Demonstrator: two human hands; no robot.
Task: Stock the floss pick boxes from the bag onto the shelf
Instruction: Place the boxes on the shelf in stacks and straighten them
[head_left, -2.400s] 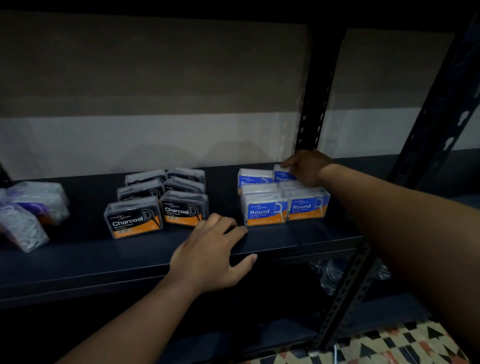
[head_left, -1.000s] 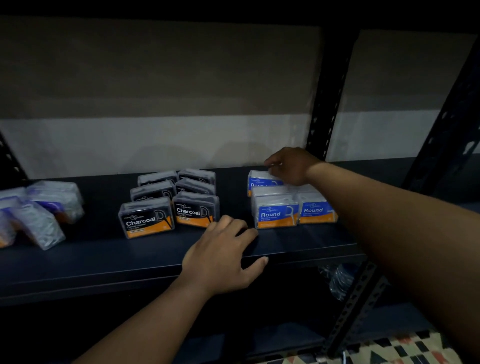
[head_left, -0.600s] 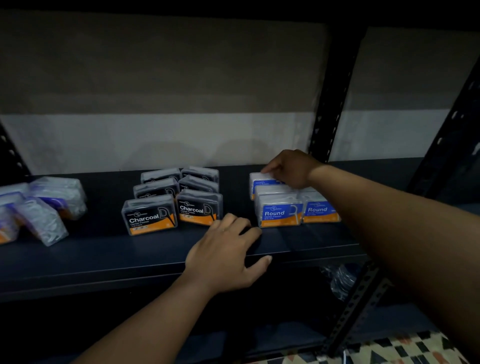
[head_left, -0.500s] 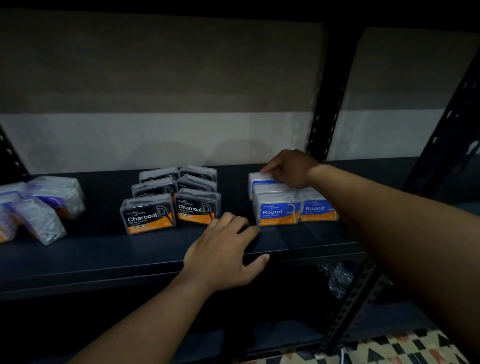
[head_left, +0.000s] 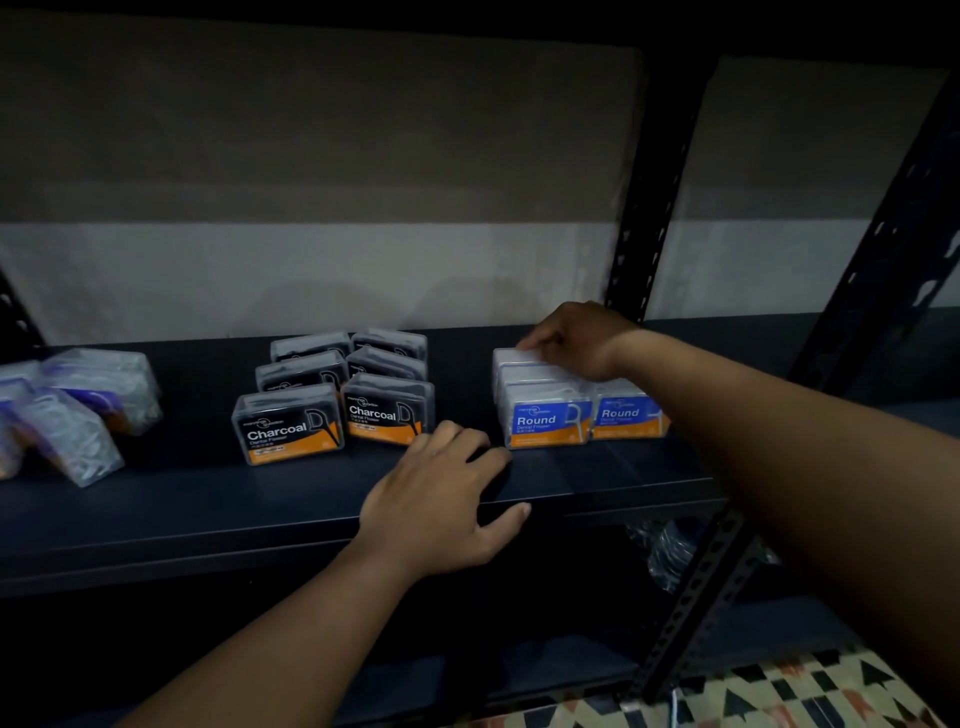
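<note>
Head view, left hand (head_left: 436, 499) on shelf (head_left: 208, 514) front edge, grip wide, right hand (head_left: 576, 340) atop rear Round box (head_left: 511, 358), grip unclear

Just the one view for us here: a wide-angle cam worn on the head, looking forward and slightly down onto the shelf (head_left: 208, 509) from in front. We're close: the left hand (head_left: 441, 499) comes up from the bottom edge and the right hand (head_left: 576, 338) reaches in from the right. The wall (head_left: 311, 208) fills the top, and patterned floor (head_left: 779, 696) peeks in at the lower right of the frame.
</note>
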